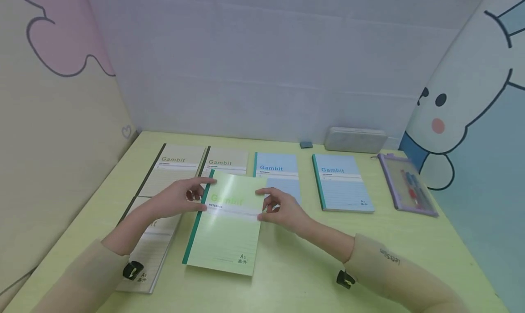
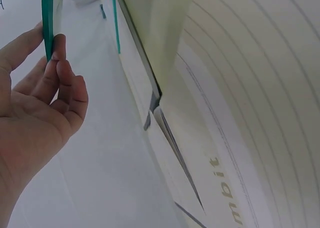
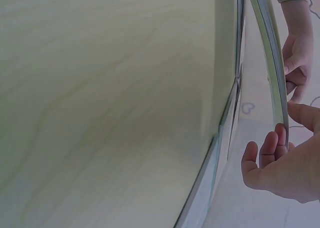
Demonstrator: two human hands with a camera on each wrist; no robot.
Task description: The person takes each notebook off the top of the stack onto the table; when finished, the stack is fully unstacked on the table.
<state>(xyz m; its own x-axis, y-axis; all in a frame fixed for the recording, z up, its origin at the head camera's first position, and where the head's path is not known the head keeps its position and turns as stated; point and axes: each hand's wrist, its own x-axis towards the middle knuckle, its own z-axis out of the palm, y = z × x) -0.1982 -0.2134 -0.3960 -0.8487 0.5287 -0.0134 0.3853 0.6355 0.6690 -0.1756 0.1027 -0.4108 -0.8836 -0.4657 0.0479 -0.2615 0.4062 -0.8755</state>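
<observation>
A green notebook (image 1: pixel 229 231) with a dark green spine is held up off the table between both hands. My left hand (image 1: pixel 176 198) pinches its spine edge, thumb in front; the left wrist view shows the same hand (image 2: pixel 45 98) at the teal spine (image 2: pixel 47 23). On the opposite edge, my right hand (image 1: pixel 287 210) pinches the notebook between thumb and fingers, seen also in the right wrist view, where the notebook (image 3: pixel 272 58) appears edge-on. Behind it lie a grey notebook (image 1: pixel 227 156) and a blue notebook (image 1: pixel 276 162), both partly covered from sight.
Two more grey notebooks, one at back left (image 1: pixel 172 167) and one at front left (image 1: pixel 151 249), lie on the table (image 1: pixel 311 276). To the right are another blue notebook (image 1: pixel 342 190) and a purple-edged pen pouch (image 1: pixel 398 185). A grey case (image 1: pixel 354 141) and small dark block (image 1: pixel 306 145) stand behind.
</observation>
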